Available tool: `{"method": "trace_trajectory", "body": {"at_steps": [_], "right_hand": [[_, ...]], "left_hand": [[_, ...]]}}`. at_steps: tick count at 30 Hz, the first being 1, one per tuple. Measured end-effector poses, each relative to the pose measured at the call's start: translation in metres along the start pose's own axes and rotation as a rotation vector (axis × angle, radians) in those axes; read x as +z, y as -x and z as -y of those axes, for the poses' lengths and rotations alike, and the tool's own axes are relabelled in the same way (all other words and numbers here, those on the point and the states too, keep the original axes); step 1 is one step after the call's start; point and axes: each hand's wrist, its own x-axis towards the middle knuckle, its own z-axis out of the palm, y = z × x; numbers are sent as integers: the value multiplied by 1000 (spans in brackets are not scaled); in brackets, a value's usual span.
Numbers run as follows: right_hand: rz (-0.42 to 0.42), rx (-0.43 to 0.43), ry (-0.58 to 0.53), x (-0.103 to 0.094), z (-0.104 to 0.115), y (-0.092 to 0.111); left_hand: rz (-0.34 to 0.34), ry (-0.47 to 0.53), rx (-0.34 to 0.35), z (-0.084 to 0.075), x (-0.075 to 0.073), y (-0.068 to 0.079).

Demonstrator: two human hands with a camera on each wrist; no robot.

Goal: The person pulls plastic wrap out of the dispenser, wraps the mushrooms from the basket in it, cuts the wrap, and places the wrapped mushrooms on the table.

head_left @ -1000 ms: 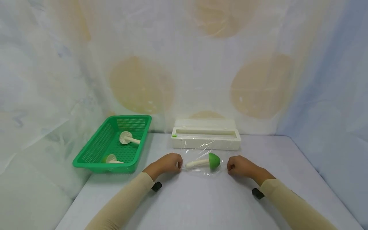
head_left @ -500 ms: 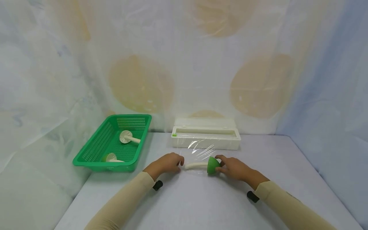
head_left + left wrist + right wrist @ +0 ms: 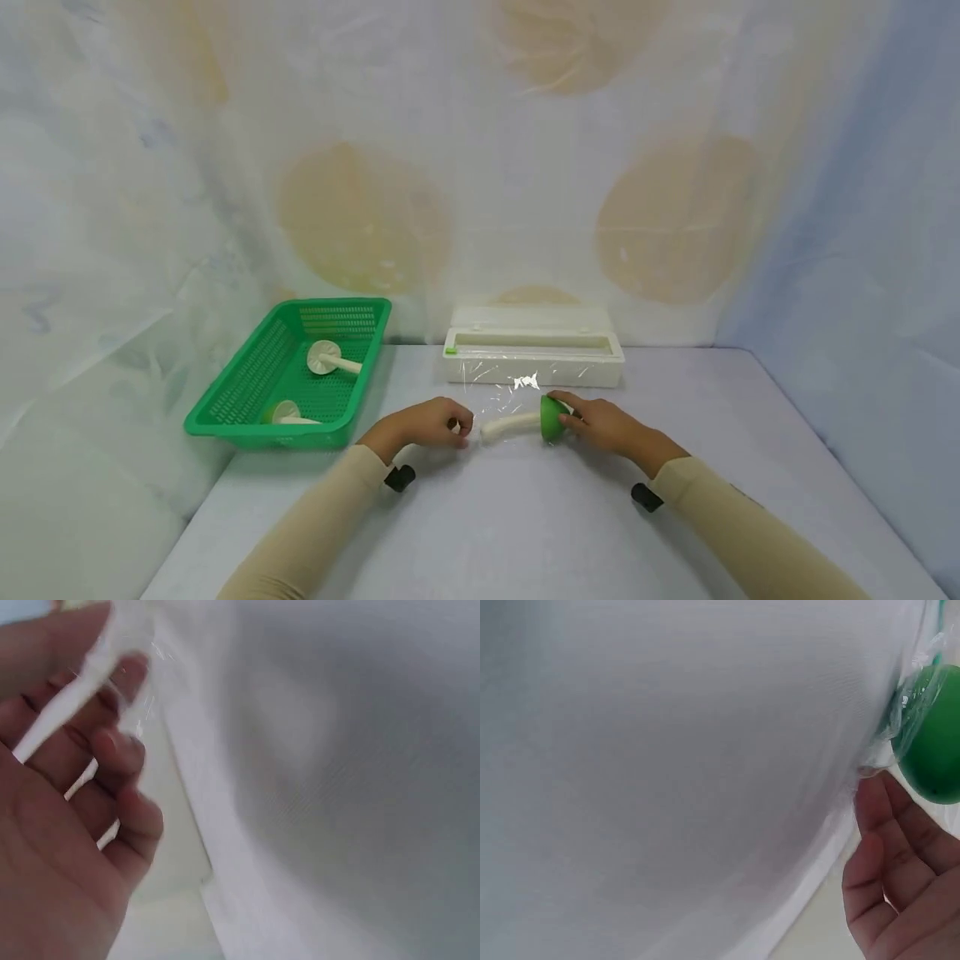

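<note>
A toy mushroom with a green cap (image 3: 551, 418) and a pale stem (image 3: 510, 426) lies sideways in a sheet of cling film (image 3: 525, 382) on the table. The right hand (image 3: 609, 429) holds the cap end, thumb and fingers at its right side; the right wrist view has film bunched between the cap (image 3: 936, 742) and the fingertips (image 3: 870, 799). Just left of the stem end, the left hand (image 3: 435, 423) pinches the film's edge, and clear film (image 3: 142, 682) shows by its fingertips in the left wrist view. The stem is out of sight in both wrist views.
Behind the mushroom stands a white cling film dispenser (image 3: 534, 371) with its lid up and a small green piece at its left end. A green basket (image 3: 232, 387) at the left holds two more mushrooms (image 3: 325, 357). Fabric walls enclose the table.
The right hand has moved left from the film's right edge onto the mushroom's cap. The mushroom has shifted slightly left. The left hand has stayed near the stem end.
</note>
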Motion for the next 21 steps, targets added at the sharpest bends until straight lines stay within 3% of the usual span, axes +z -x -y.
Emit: {"method": "trace_trajectory", "body": {"at_steps": [4, 12, 16, 21], "right_hand": [[40, 20, -17, -2, -3, 0], [23, 15, 19, 0, -3, -3], [27, 24, 18, -1, -2, -1], [63, 24, 31, -5, -4, 6]], "left_hand": [[-57, 83, 42, 0, -7, 4], [-118, 41, 97, -12, 1, -13], [-67, 30, 82, -18, 8, -20], [14, -128, 72, -23, 15, -25]]}}
